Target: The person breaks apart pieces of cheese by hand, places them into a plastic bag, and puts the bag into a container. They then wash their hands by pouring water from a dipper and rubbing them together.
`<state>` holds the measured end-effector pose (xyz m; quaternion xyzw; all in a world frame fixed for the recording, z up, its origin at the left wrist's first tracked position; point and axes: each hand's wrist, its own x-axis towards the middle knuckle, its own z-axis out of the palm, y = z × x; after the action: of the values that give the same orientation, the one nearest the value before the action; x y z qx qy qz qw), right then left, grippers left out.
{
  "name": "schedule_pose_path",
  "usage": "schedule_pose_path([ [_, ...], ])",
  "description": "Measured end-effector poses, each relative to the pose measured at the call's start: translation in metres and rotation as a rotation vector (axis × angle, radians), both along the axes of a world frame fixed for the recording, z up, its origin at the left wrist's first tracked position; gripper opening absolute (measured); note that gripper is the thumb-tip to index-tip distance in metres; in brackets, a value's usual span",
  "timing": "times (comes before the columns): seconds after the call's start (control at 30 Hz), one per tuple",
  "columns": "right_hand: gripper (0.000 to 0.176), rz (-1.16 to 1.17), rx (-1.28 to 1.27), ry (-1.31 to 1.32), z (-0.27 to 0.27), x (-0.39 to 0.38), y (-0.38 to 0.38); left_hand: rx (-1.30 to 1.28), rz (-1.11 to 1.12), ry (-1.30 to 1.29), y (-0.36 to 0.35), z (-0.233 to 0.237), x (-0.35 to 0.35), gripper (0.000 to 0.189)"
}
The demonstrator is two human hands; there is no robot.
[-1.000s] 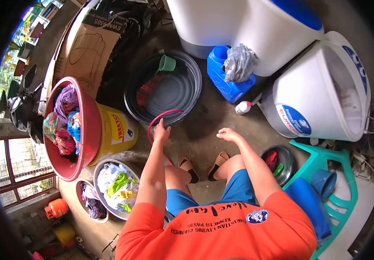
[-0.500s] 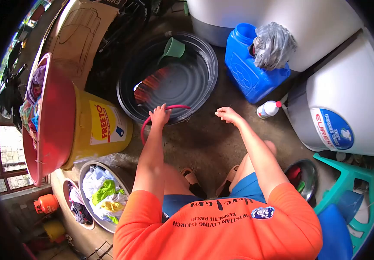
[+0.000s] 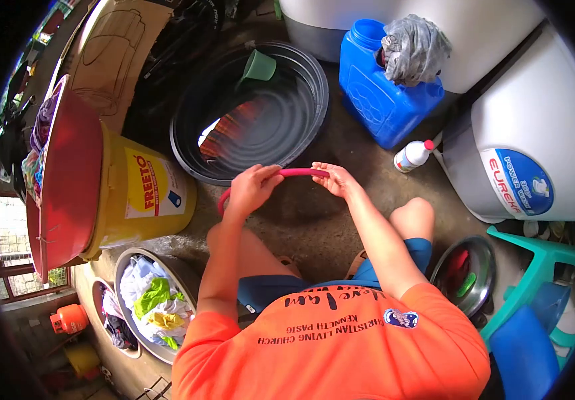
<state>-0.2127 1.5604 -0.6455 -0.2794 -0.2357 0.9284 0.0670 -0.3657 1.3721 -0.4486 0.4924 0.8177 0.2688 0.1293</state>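
By the near edge of the black tub (image 3: 312, 115), the left hand (image 3: 254, 189) and right hand (image 3: 338, 181) grip the red hose (image 3: 301, 172), maybe so it won't flop.

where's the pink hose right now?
Centre of the head view: the pink hose spans between the left hand and the right hand, by the near rim of the black basin.

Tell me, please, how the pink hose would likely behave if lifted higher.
The pink hose is probably bendable yet springy, since it curves smoothly past the left hand to the right hand without a visible kink. Being slim, it is likely light.
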Motion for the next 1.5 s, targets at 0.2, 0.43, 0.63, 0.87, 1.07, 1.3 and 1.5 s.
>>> schedule_pose_path([
  [0.2,0.036,-0.037,0.186,-0.427,-0.012,-0.002,-0.01,0.067,0.055,0.076,-0.004,-0.019,-0.012,0.028],
  [0.43,0.06,-0.477,1.449,-0.816,-0.006,-0.082,0.023,-0.192,0.262,-0.133,-0.031,-0.116,-0.156,0.047],
  [0.63,0.088,-0.416,1.27,-1.053,0.027,-0.149,0.014,-0.146,0.25,-0.512,0.009,-0.153,-0.213,0.08],
  [0.87,0.073,-0.575,1.38,-0.937,-0.002,-0.157,0.009,0.067,0.314,-0.236,0.127,-0.251,-0.322,0.074],
  [1.07,0.071,-0.585,1.459,-0.903,-0.011,-0.158,0.012,0.339,0.491,-0.391,0.231,-0.227,-0.336,0.08],
  [1.3,0.068,-0.591,1.454,-0.883,-0.009,-0.156,0.012,0.178,0.36,-0.654,0.277,-0.218,-0.324,0.091],
  [1.5,0.067,-0.603,1.474,-0.854,-0.014,-0.157,0.011,0.138,0.694,0.076,0.249,-0.217,-0.309,0.074],
])
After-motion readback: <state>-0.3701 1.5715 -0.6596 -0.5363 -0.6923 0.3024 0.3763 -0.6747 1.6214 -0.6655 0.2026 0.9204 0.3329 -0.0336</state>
